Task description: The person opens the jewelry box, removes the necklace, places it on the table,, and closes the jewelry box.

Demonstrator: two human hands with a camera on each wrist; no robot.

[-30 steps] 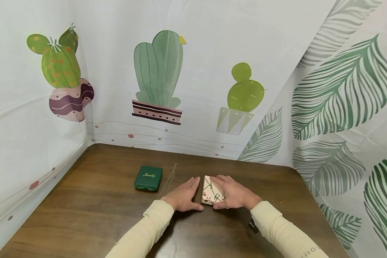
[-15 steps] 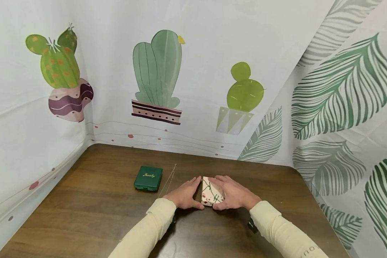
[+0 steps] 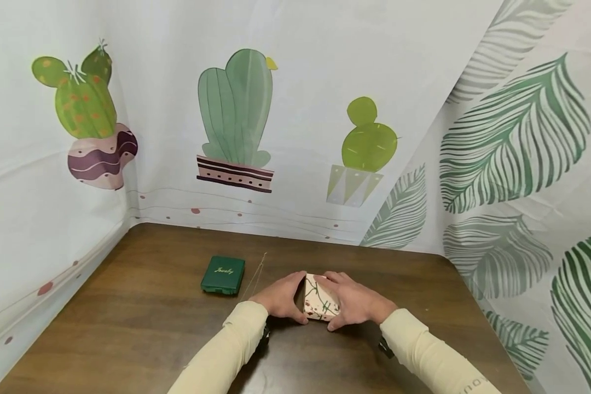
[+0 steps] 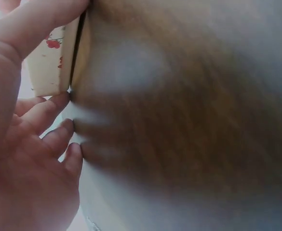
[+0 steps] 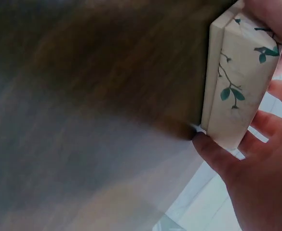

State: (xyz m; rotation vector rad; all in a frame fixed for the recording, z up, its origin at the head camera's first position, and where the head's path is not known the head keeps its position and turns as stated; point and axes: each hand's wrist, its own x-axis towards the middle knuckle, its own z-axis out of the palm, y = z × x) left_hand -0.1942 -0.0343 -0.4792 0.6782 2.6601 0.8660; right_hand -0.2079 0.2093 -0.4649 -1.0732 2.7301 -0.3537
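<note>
A small cream box (image 3: 317, 300) with green sprigs and red berries lies on the brown table. My left hand (image 3: 282, 297) spans its left side, thumb at the near corner and fingers at the far one; a gap shows between palm and box. Over the right part of the box my right hand (image 3: 358, 302) holds it, with a finger across the top and the thumb by the near right corner. In the right wrist view a lid seam runs along the box (image 5: 239, 82), and the thumb touches its lower corner. The left wrist view shows berries on the box side (image 4: 49, 67).
A green case (image 3: 223, 274) with gold "Jewelry" lettering lies left of the hands. Between it and my left hand a thin gold chain necklace (image 3: 258, 274) is stretched on the wooden table (image 3: 113, 312). A cloth printed with cacti and leaves hangs behind and at both sides.
My left hand has closed in on the box, its fingertips now at the corners. The box sits slightly nearer to me. My right thumb has shifted a little nearer too. The head view has tilted slightly.
</note>
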